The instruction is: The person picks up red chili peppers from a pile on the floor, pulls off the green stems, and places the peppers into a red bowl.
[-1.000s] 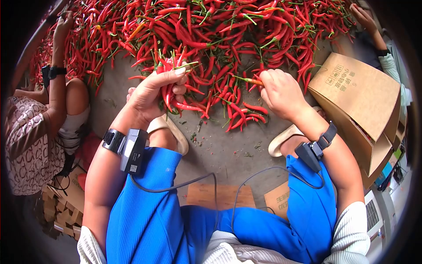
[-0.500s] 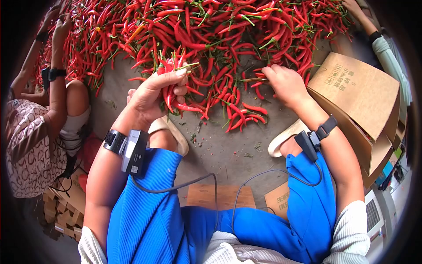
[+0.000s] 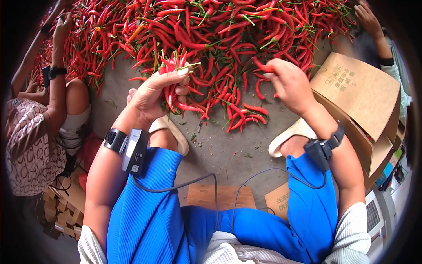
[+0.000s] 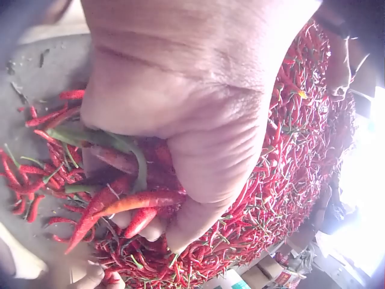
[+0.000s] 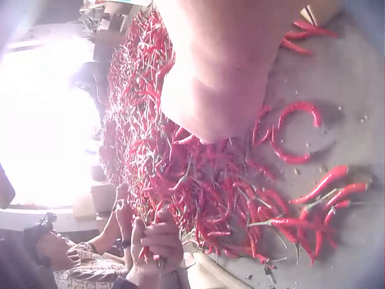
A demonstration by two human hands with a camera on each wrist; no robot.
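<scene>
My left hand grips a bunch of red chili peppers, their green stems poking up past the thumb. In the left wrist view an orange-red chili pepper shows in that bunch, with the fingers partly hidden behind it. Out to the right, my right hand pinches a single red chili pepper between thumb and fingers at the near edge of the pile. In the right wrist view the back of the right hand hides its fingertips.
A large pile of red chilies spreads across the floor ahead. A cardboard box stands at the right. Another person sits at the left, and someone's hand reaches in at upper right. Several loose chilies lie between my feet.
The right hand held an orange-green chili pepper, lowered it to the pile's edge and let it go. It now holds a red one there. The left hand has kept its bunch nearly still.
</scene>
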